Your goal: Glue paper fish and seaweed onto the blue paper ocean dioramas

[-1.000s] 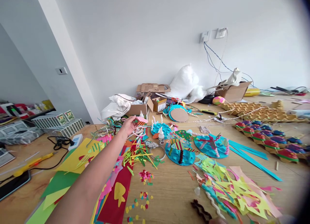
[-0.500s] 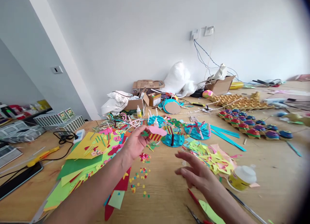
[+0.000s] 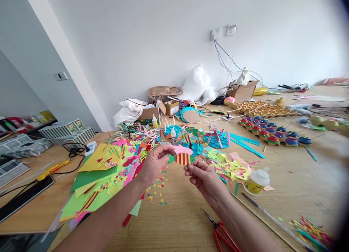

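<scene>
Between my two hands, above the table, is a paper fish (image 3: pixel 182 158) with red and yellow stripes and green ends; a pink paper piece (image 3: pixel 182 150) shows along its top. My left hand (image 3: pixel 156 161) pinches the left end, thumb and fingers pressed together. At the lower right edge, my right hand (image 3: pixel 203 177) grips the fish between thumb and fingertips. Red-handled scissors (image 3: pixel 219 230) lie below my right hand. Small round paper dots (image 3: pixel 156 190) are scattered beside my left hand. Behind the fish stand blue round craft pieces (image 3: pixel 218 139) and a small glue bottle (image 3: pixel 173 135).
Coloured paper sheets (image 3: pixel 95 165) with cut shapes lie at left, yellow-green scraps (image 3: pixel 231 166) at right. A white-and-yellow tub (image 3: pixel 257 181) stands near my right forearm, beside a paintbrush (image 3: pixel 272 219). Painted egg-carton pieces (image 3: pixel 275 132) and cardboard boxes (image 3: pixel 242 90) are farther back.
My right hand has moved in from the right and closed on the striped fish, which my left hand still holds. The fish is now turned more flat toward me, and the scissors show more fully.
</scene>
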### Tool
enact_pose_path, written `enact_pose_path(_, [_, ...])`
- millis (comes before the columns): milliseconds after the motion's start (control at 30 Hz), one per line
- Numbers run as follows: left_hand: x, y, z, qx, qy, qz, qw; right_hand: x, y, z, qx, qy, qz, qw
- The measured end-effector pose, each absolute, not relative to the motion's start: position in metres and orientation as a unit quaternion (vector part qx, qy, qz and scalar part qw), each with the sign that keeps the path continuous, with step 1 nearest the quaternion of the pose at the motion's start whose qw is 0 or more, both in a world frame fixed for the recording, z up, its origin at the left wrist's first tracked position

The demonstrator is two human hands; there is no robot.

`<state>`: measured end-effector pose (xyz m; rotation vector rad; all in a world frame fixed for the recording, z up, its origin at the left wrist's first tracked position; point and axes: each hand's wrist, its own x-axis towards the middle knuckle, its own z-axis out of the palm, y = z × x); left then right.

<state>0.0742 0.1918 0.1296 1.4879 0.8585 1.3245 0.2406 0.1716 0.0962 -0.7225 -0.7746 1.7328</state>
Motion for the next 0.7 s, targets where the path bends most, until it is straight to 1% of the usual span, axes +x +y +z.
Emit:
enact_pose_path(167, [0.071, 0.195, 0.129, 0.703, 0.358, 0.548, 0.279, 0.245, 0.168, 0.094, -0.324, -0.348, 0.709, 0.521])
enact_pose_path(233, [0.073, 0.194, 0.130, 0.711, 0.361, 0.546, 0.259, 0.244, 0.168, 0.095, -0.342, -0.345, 0.707, 0.514])
enact_pose_path(300, [0.075, 0.192, 0.130, 0.701, 0.361, 0.552, 0.270, 0.242, 0.169, 0.095, -0.346, -0.340, 0.709, 0.512])
enact_pose_path(433, [0.078, 0.189, 0.129, 0.698, 0.351, 0.560, 0.275, 0.237, 0.172, 0.095, -0.310, -0.332, 0.735, 0.504])
enact_pose_path(500, [0.078, 0.188, 0.128, 0.721, 0.353, 0.549, 0.233, 0.235, 0.172, 0.094, -0.297, -0.327, 0.746, 0.498])
enact_pose_path(633, [0.075, 0.188, 0.128, 0.779, 0.350, 0.512, 0.092, 0.235, 0.170, 0.095, -0.283, -0.333, 0.755, 0.489])
enact_pose_path(700, [0.073, 0.188, 0.128, 0.800, 0.342, 0.491, 0.039, 0.236, 0.170, 0.096, -0.276, -0.338, 0.764, 0.475])
